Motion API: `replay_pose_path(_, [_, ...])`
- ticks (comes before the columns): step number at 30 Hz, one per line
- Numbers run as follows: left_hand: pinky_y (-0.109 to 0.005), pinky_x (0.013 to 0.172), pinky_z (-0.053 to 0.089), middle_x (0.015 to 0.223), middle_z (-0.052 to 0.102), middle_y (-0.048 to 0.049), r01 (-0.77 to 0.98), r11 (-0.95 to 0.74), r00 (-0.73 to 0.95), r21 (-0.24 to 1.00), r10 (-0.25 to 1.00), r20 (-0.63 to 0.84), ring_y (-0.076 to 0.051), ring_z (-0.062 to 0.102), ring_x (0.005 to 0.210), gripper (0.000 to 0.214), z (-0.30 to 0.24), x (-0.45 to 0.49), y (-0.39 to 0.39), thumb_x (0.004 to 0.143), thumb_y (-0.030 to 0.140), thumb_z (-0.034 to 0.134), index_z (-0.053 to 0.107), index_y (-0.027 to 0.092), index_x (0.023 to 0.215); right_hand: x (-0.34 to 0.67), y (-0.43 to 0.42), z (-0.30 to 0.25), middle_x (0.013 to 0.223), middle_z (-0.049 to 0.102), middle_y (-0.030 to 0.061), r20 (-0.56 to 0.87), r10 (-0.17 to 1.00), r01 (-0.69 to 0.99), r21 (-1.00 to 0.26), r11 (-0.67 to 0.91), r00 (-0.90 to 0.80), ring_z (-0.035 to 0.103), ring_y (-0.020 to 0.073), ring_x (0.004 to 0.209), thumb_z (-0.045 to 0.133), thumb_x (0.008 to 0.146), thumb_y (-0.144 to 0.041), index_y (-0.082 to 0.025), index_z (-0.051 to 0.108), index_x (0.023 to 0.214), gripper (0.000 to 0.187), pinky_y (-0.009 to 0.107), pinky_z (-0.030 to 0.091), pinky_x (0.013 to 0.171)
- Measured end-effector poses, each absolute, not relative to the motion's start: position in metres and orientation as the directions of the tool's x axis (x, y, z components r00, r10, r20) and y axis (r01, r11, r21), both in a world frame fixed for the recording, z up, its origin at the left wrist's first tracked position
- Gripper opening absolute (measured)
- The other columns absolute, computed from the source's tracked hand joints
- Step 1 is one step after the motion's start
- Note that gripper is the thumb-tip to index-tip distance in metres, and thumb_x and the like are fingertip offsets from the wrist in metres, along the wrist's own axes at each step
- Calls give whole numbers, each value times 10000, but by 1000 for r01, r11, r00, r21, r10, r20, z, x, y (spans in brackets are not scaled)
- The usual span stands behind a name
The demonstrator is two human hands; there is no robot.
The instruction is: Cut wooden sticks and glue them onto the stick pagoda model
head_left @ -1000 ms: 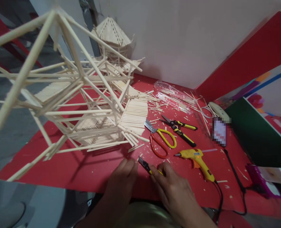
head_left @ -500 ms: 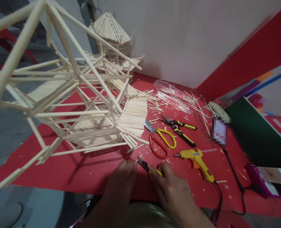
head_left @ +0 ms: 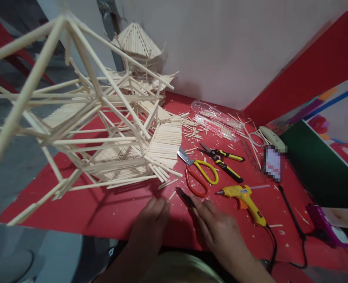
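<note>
My right hand (head_left: 213, 224) is closed around a utility knife (head_left: 185, 198), its blade pointing up and left, just above the red tabletop. My left hand (head_left: 153, 216) rests on the table to the left of it, fingers pressed together and holding down a thin wooden stick (head_left: 172, 195) whose end pokes out past the fingertips. Blade and stick are apart. Beyond my hands lie scissors (head_left: 206, 173) with one red and one yellow handle. A large model frame of wooden sticks (head_left: 103, 141) fills the left side, with a planked section (head_left: 165, 143) at its right.
A yellow glue gun (head_left: 244, 198) lies to the right, its cord running toward me. Black-and-yellow pruning shears (head_left: 221, 161) sit behind the scissors. Farther back are a plastic bag of sticks (head_left: 217, 120), a tape roll (head_left: 255, 139) and a roofed stick tower (head_left: 137, 43) by the wall.
My right hand has turned the knife and drawn it slightly right, away from my left fingers. The stick end by my left hand shows more clearly. The view has shifted slightly.
</note>
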State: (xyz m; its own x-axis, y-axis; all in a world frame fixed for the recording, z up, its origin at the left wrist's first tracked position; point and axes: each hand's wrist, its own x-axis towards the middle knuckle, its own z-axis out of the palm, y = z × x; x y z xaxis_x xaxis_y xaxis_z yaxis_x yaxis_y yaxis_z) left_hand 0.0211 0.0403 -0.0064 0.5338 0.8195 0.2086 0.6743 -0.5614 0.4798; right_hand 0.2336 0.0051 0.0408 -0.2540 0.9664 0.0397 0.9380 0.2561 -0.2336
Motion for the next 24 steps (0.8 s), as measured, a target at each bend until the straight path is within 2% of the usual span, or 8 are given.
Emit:
replay_pose_path(6, [-351, 744, 491, 978, 659, -80, 673, -553, 514, 491, 827, 227, -214, 565, 843, 250, -2, 23, 40, 988, 156, 387, 620, 166, 1075, 236, 6, 39, 860, 668, 45, -35, 959, 931, -251, 265, -283, 668, 161, 617, 401, 959, -180, -228, 462, 1434, 481, 240, 498, 550])
replay_pose_path(12, [-337, 710, 477, 930, 658, -65, 685, -533, 514, 497, 837, 189, -207, 564, 819, 216, 1, 25, 41, 966, 141, 424, 630, 176, 1021, 232, 8, 37, 867, 587, 29, -28, 961, 947, -180, 266, -276, 604, 127, 510, 475, 922, -183, -265, 510, 1393, 479, 213, 390, 420])
replay_pose_path(15, [-331, 695, 466, 915, 661, -62, 688, -520, 496, 506, 846, 196, -205, 567, 804, 213, 2, 26, 42, 964, 142, 433, 640, 175, 999, 232, 8, 36, 865, 570, 31, 2, 959, 946, -165, 281, -284, 587, 114, 504, 490, 908, -174, -249, 531, 1374, 474, 201, 370, 409])
replay_pose_path(20, [-319, 678, 435, 837, 632, -43, 747, -359, 373, 559, 923, 93, -198, 574, 781, 226, 5, 34, 43, 956, 177, 468, 648, 188, 821, 235, 6, 33, 865, 552, 28, -4, 959, 937, -217, 275, -282, 597, 117, 569, 457, 934, -177, -259, 517, 1388, 466, 192, 412, 452])
replay_pose_path(24, [-306, 684, 435, 817, 609, -33, 760, -238, 253, 605, 966, 62, -186, 580, 765, 239, 7, 39, 42, 938, 168, 469, 665, 201, 805, 238, 6, 29, 863, 553, 32, 4, 957, 929, -237, 284, -292, 597, 125, 571, 442, 943, -186, -254, 519, 1387, 456, 200, 422, 448])
